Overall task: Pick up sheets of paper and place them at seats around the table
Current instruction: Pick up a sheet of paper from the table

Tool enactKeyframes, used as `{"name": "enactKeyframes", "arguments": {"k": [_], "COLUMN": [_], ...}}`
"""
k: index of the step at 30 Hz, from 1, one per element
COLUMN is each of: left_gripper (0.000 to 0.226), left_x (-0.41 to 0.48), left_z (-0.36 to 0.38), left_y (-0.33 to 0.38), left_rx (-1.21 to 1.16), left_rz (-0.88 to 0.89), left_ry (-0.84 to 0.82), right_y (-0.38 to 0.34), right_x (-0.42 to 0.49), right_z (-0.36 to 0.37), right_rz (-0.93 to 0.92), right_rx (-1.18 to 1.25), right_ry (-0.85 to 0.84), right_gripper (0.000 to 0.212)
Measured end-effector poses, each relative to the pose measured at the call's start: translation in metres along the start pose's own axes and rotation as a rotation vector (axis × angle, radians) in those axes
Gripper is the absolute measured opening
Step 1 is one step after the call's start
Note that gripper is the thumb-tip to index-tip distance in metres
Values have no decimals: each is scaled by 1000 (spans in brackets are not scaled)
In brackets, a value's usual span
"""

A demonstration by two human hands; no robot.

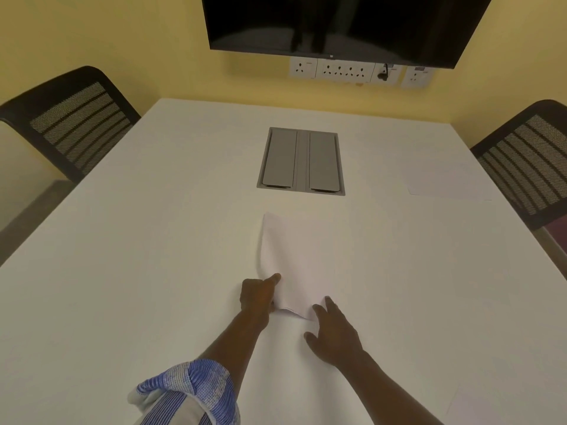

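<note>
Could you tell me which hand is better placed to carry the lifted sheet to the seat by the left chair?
Left: the left hand pinches the sheet; the right hand lies open.

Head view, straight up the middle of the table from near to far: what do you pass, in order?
Left hand and right hand, held sheet of paper, grey cable hatch, wall sockets, black screen.
</note>
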State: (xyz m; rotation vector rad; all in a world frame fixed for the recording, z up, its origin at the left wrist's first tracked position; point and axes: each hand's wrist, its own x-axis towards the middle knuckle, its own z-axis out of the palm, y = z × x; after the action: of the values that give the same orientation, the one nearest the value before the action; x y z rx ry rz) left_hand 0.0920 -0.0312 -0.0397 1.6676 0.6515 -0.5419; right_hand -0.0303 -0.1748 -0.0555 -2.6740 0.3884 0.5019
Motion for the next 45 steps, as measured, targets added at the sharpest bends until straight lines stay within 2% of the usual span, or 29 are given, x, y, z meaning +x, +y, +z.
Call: {"name": "enactKeyframes", "arguments": {"k": [3, 8, 12, 16, 21, 24, 30, 35, 40, 42, 45], "left_gripper": [50, 30, 23, 27, 14, 26, 25, 12, 13, 15, 18], "left_x": [1, 2, 0, 2, -4, -9, -23, -60, -113, -137, -175], "left_z": [1, -4, -11, -14, -19, -28, -56, -92, -134, -153, -182], "left_y": [2, 7, 9, 4, 6, 15, 43, 70, 97, 108, 120], "left_rx": [12, 392, 528, 487, 427, 432, 442, 473, 521, 584, 682], "left_rz": [33, 206, 250, 282, 343, 400, 556, 693, 891, 986, 1103], "left_ry": [3, 212, 263, 258, 308, 339, 317, 291, 247, 235, 236], "right_y": [2, 4, 3, 6, 0, -5, -18, -44, -84, -98, -117], "right_x": [1, 2, -1, -4, 1, 3, -3, -25, -68, -93, -133], "right_z": [1, 4, 7, 11, 10, 9, -13, -68, -137, -163, -197], "right_rz": [-5, 1, 11, 30, 71, 88, 98, 31, -48, -76, -147], "right_rx": [0, -6, -11, -37, -23, -22, 62, 114, 231, 200, 29], "right_ry": [6, 17, 56, 60, 56, 60, 80, 197, 326, 441, 605], "right_gripper": [70, 70, 73, 82, 90, 92, 91, 89, 92, 94, 93]}}
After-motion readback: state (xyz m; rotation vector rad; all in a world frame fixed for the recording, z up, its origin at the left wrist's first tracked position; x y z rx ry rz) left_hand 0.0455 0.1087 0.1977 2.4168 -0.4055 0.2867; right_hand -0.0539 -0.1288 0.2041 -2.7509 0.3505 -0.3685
